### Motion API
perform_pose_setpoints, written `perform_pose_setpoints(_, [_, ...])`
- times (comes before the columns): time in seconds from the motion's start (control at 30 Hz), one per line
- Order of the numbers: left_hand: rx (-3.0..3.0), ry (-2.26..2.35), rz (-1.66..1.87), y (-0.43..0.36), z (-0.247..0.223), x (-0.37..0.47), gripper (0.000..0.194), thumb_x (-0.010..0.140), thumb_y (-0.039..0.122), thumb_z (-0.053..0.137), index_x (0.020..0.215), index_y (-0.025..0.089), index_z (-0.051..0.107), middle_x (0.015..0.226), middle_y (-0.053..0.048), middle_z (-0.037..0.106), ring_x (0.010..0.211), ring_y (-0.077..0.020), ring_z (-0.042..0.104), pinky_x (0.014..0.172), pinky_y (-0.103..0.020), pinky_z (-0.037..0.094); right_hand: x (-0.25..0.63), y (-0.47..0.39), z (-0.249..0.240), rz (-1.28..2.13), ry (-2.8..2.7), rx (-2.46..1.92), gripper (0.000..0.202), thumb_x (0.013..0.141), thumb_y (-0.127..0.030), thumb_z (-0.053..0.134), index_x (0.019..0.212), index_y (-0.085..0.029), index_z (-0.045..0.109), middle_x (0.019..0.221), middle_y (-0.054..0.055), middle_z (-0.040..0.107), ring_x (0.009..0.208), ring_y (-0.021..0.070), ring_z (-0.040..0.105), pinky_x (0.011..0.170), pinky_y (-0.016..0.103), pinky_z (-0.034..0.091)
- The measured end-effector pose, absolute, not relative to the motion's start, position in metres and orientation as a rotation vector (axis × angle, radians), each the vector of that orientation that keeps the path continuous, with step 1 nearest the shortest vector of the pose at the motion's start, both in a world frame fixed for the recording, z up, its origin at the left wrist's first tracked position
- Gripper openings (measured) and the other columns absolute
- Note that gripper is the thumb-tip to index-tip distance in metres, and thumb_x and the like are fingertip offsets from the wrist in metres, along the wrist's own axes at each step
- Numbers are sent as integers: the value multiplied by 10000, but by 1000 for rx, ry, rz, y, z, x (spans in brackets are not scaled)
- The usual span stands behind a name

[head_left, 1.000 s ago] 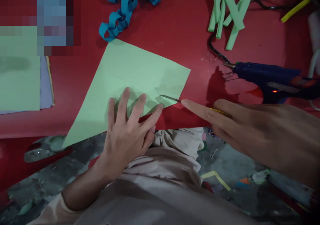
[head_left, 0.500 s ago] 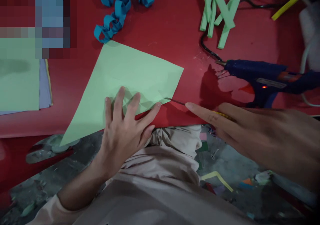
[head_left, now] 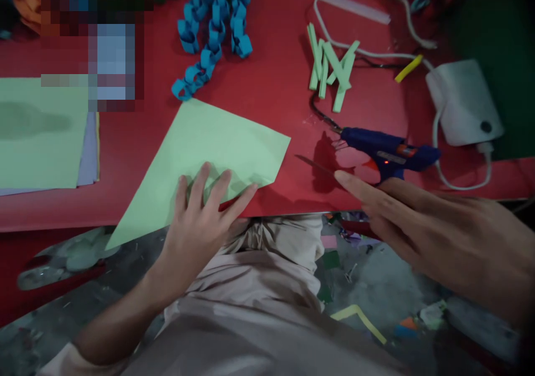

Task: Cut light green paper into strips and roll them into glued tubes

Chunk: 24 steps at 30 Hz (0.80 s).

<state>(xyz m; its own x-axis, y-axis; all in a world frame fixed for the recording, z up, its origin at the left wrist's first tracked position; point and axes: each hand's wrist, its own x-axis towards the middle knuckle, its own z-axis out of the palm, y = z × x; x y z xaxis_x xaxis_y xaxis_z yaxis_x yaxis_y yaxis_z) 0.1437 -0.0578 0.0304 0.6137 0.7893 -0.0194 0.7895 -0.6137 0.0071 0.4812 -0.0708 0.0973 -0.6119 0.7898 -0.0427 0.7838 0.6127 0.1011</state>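
My left hand (head_left: 200, 220) lies with fingers spread on a pale green sheet of paper (head_left: 217, 136), near its front edge. One corner of the sheet sticks out over the table's front edge. My right hand (head_left: 434, 231) is closed around a knife (head_left: 314, 166), forefinger stretched along its thin dark blade. The handle is hidden inside the hand. The blade tip is above the red table, a little right of the sheet and apart from it. Just beyond this hand lies a blue glue gun (head_left: 371, 145) with a small red light lit.
Folded green paper strips (head_left: 330, 69) lie behind the glue gun. Blue paper chains (head_left: 213, 36) are at the back. Stacked paper (head_left: 42, 136) sits at left. A white power box (head_left: 468, 103) with a cable is at right. Paper scraps (head_left: 359, 317) litter the floor.
The knife has moved off the sheet's right edge, away to the right. My left hand has stayed on the paper. The view now takes in more of the table's far side.
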Motion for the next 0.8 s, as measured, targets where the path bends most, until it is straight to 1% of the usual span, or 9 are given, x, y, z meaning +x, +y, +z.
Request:
perform_pose_setpoints(0.07, [2886, 1293, -19, -61, 35, 134, 676, 975, 158, 544, 1593, 323, 326, 1573, -109, 464, 1509, -417, 312, 1157, -649, 372, 479, -73, 100, 167, 2780, 1360, 690, 1036, -195, 387, 1649, -205, 69, 1265, 94, 698, 695, 164, 658, 463, 318, 401])
perform_pose_setpoints(0.17, [3028, 1104, 14, -65, 42, 116, 588, 953, 35, 454, 1511, 219, 477, 1521, -94, 534, 1463, -336, 429, 1156, -529, 420, 476, -77, 101, 142, 2781, 1474, 684, 1032, -193, 431, 1641, -165, 122, 1336, 116, 670, 648, 151, 641, 440, 317, 395])
perform_pose_setpoints(0.33, [3187, 931, 128, -74, 59, 83, 421, 999, 66, 449, 1370, 179, 611, 1424, -58, 634, 1316, -232, 579, 1133, -448, 406, 475, -83, 96, 88, 2731, 1597, 637, 1043, -245, 415, 1634, -199, 181, 1290, 94, 689, 588, 157, 625, 399, 317, 356])
perform_pose_setpoints(0.47, [3290, 1020, 213, -88, 80, 58, 386, 1018, 94, 481, 1347, 223, 637, 1325, 29, 702, 972, -154, 663, 1134, -395, 374, 478, -88, 91, 51, 2709, 1617, 638, 1048, -258, 387, 1637, -207, 149, 1320, 106, 671, 554, 142, 600, 411, 305, 367])
perform_pose_setpoints(0.53, [3291, 994, 307, -89, 88, 45, 384, 1005, 94, 506, 1331, 234, 651, 1310, 42, 709, 902, -150, 651, 1160, -385, 359, 479, -89, 90, 57, 2700, 1608, 628, 1049, -254, 371, 1636, -205, 154, 1257, 103, 693, 554, 139, 597, 409, 292, 366])
perform_pose_setpoints(0.63, [3145, 826, 420, -68, 94, 28, 452, 997, 64, 443, 1389, 222, 602, 1378, -2, 669, 1151, -174, 641, 1140, -352, 410, 481, -91, 91, 75, 2665, 1621, 611, 1052, -266, 361, 1632, -185, 186, 1087, 92, 718, 503, 133, 548, 373, 281, 319])
perform_pose_setpoints(0.7, [3017, 831, 371, -40, 92, 22, 495, 1004, 56, 394, 1454, 210, 531, 1465, -27, 600, 1338, -163, 547, 1139, -335, 423, 480, -91, 94, 96, 2661, 1639, 612, 1049, -270, 367, 1630, -173, 201, 1017, 98, 711, 496, 132, 534, 356, 268, 284])
perform_pose_setpoints(0.73, [2967, 840, 326, -25, 89, 21, 487, 1002, 65, 403, 1449, 209, 531, 1524, -41, 540, 1404, -178, 490, 1153, -365, 415, 480, -91, 95, 104, 2670, 1643, 614, 1046, -266, 370, 1630, -170, 206, 998, 102, 708, 504, 133, 540, 356, 258, 282])
perform_pose_setpoints(0.8, [2969, 984, 134, 4, 84, 22, 470, 999, 67, 378, 1415, 192, 560, 1585, -45, 459, 1510, -259, 347, 1221, -553, 290, 479, -92, 97, 96, 2689, 1647, 619, 1038, -246, 378, 1629, -174, 210, 991, 101, 709, 524, 135, 563, 373, 238, 317])
